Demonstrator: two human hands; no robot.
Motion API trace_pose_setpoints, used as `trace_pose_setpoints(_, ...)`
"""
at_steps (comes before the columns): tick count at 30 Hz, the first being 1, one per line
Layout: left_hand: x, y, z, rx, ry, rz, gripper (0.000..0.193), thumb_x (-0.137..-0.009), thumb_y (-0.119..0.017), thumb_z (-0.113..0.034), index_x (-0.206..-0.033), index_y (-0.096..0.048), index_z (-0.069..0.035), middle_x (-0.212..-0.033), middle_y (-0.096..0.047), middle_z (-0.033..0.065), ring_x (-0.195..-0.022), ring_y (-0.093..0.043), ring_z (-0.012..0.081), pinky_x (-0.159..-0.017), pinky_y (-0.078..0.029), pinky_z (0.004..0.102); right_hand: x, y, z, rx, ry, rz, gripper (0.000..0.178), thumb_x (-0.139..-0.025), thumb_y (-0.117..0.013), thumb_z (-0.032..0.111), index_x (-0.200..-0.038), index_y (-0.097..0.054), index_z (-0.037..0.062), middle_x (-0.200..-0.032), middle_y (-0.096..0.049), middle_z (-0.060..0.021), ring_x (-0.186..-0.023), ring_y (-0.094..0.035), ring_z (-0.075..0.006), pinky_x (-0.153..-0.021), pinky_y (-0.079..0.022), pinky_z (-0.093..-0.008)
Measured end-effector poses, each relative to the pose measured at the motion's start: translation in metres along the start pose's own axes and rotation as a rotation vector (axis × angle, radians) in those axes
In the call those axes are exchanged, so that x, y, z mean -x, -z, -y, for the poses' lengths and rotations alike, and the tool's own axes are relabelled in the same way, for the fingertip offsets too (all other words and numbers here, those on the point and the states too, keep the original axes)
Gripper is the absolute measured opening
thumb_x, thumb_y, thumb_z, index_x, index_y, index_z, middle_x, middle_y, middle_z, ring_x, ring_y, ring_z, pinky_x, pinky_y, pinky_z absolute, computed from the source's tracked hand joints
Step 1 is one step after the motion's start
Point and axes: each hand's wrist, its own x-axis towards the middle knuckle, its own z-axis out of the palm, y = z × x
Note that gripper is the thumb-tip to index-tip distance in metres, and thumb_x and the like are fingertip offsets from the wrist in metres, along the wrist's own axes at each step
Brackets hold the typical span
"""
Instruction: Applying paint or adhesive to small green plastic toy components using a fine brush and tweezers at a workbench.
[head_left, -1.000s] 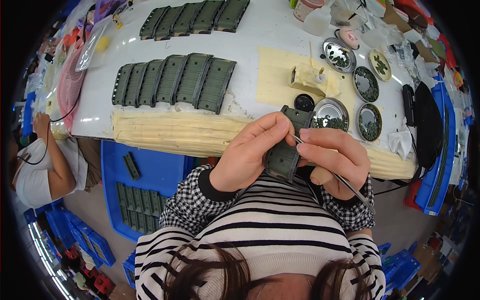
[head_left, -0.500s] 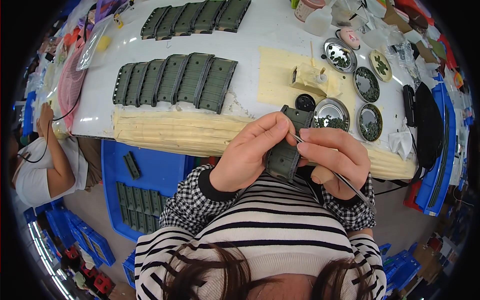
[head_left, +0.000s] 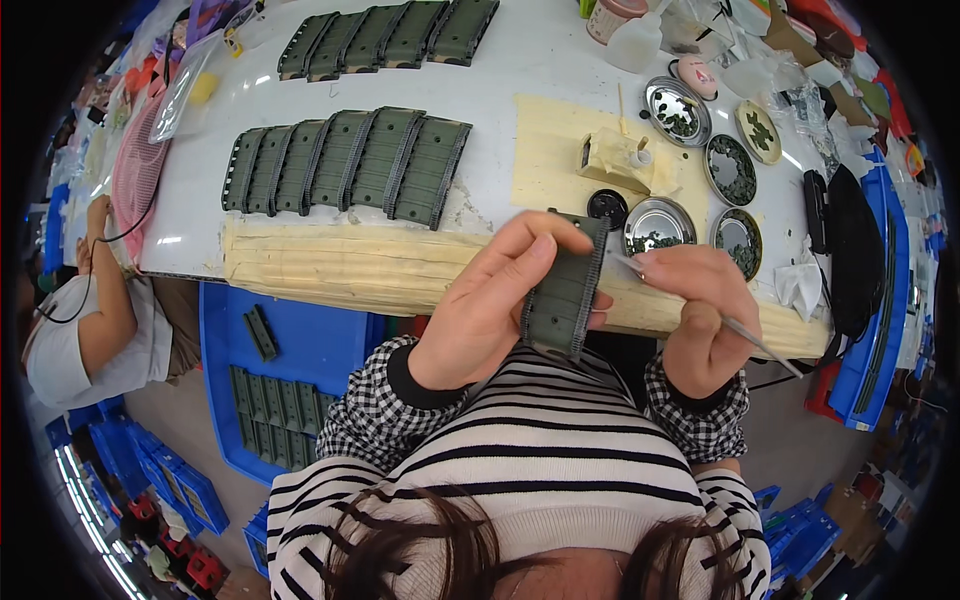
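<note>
My left hand (head_left: pixel 490 300) is closed on a dark green ribbed plastic panel (head_left: pixel 566 295) with toothed long edges, held upright over the table's front edge. Just to its right, my right hand (head_left: pixel 708 300) grips slim metal tweezers (head_left: pixel 760 345). Their tip points at the panel's right edge but stays apart from it; whether it pinches anything is too small to tell. Beyond the hands, a steel dish (head_left: pixel 690 222) holds small green bits, and a little black round pot (head_left: pixel 607 207) stands beside it.
Two rows of similar green panels (head_left: pixel 345 165) lie on the white table. Several more dishes (head_left: pixel 731 170) of green bits stand at right, near a tape-covered block (head_left: pixel 615 158). A padded roll (head_left: pixel 340 265) lines the front edge. A blue bin (head_left: pixel 225 370) holds more panels; a person (head_left: pixel 90 330) sits at left.
My right hand has drawn the tweezers away from the panel to the right. My left hand has turned the panel slightly, showing more of its ribbed face.
</note>
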Motion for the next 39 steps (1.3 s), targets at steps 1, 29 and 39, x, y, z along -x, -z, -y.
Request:
trace_pose_setpoints(1,0.002,-0.003,-0.002,-0.015,-0.016,-0.062,0.034,-0.103,-0.044,-0.012,-0.136,-0.038,-0.005,-0.121,-0.055,0.0156,-0.099,-0.064,0.0218,-0.084,-0.055,0.0343,0.002,0.000,-0.003,-0.009,-0.057,-0.044,0.018,-0.093,-0.060,0.010,-0.101,-0.068,-0.0035,-0.097,-0.067,-0.0142,-0.085,-0.064,-0.0221,-0.074,-0.051,-0.0296)
trace_pose_setpoints(29,0.008,0.015,-0.009,0.042,-0.119,-0.292,0.040,-0.099,-0.051,-0.009,-0.137,-0.040,-0.006,-0.123,-0.059,0.0197,-0.105,-0.066,0.0217,-0.087,-0.059,0.0346,0.003,-0.022,-0.043,0.264,-0.266,-0.124,0.011,-0.091,-0.064,0.009,-0.095,-0.073,0.0035,-0.082,-0.067,-0.0057,-0.081,-0.051,-0.0214,-0.074,-0.044,-0.0315)
trace_pose_setpoints(39,0.009,0.015,-0.009,0.031,-0.106,-0.341,0.044,-0.096,-0.050,-0.005,-0.138,-0.040,-0.004,-0.126,-0.056,0.0208,-0.112,-0.061,0.0239,-0.094,-0.055,0.0395,0.003,-0.017,-0.036,0.205,-0.252,-0.168,0.017,-0.095,-0.059,0.013,-0.094,-0.072,0.0023,-0.086,-0.069,-0.0055,-0.084,-0.052,-0.0207,-0.078,-0.043,-0.0317)
